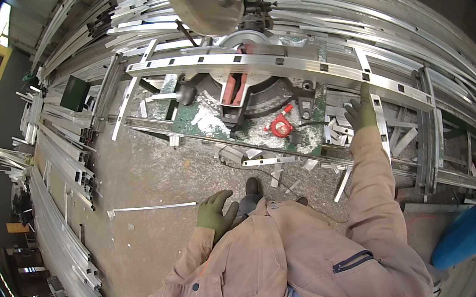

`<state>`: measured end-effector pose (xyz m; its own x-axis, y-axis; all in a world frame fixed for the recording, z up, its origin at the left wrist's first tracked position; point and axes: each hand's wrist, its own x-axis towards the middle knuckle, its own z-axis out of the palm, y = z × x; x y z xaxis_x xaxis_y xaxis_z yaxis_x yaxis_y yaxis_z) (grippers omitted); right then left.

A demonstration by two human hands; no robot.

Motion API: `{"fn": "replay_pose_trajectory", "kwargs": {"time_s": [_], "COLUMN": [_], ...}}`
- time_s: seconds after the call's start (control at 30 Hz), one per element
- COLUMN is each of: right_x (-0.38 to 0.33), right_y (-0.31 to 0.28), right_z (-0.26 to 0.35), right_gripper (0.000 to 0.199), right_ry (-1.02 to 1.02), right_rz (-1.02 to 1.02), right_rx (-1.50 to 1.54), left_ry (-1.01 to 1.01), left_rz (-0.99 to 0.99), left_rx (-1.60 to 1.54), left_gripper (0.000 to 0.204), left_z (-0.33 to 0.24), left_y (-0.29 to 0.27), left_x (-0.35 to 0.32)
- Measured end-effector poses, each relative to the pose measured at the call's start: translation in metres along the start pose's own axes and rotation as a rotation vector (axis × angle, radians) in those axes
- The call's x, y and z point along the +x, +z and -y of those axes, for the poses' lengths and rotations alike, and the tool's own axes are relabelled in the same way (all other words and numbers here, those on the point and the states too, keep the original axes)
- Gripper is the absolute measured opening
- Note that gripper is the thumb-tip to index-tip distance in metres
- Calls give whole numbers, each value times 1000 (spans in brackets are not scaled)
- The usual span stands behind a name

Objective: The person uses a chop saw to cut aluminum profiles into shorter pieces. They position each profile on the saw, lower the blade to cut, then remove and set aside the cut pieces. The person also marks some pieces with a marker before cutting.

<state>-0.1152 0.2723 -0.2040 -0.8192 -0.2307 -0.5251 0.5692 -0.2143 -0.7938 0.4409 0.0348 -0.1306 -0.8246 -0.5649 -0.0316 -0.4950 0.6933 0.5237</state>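
A long silvery metal bar (226, 61) with a row of square holes lies across the base of a mitre saw (255, 95), against the rear side of its table. The saw's guard (204, 5) hangs above the bar at the top of the view. My right hand (361, 114), in a green glove, reaches out at the bar's right part. Its fingers are spread, with one finger up against the bar's near edge; whether it presses on it I cannot tell. My left hand (216, 214), gloved too, is low near my body with its fingers apart and nothing in it.
The saw rests on a worn green bench (201, 117), with a small red tool (281, 126) on its front right. Long metal profiles (57, 190) are stacked at the left and behind the saw. Offcuts (341, 132) lie by the bench's right end. A thin strip (152, 207) lies on the floor.
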Motion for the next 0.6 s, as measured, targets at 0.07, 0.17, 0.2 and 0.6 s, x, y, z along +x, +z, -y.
{"fn": "replay_pose_trajectory", "kwargs": {"time_s": [0.07, 0.17, 0.2, 0.6], "right_x": [29, 65, 74, -79], "right_y": [32, 47, 49, 47], "right_z": [6, 16, 19, -20], "right_gripper": [111, 71, 65, 59], "right_ry": [18, -29, -19, -391], "right_rz": [-164, -178, -149, -94], "right_rx": [162, 266, 344, 617], "left_ry": [27, 53, 61, 516], "left_rz": [-4, -29, -42, -184], "left_rx": [28, -38, -37, -110], "left_gripper": [47, 45, 45, 51], "left_z": [8, 28, 37, 107], "left_y": [-13, -30, -35, -180], "left_x": [14, 35, 41, 222]}}
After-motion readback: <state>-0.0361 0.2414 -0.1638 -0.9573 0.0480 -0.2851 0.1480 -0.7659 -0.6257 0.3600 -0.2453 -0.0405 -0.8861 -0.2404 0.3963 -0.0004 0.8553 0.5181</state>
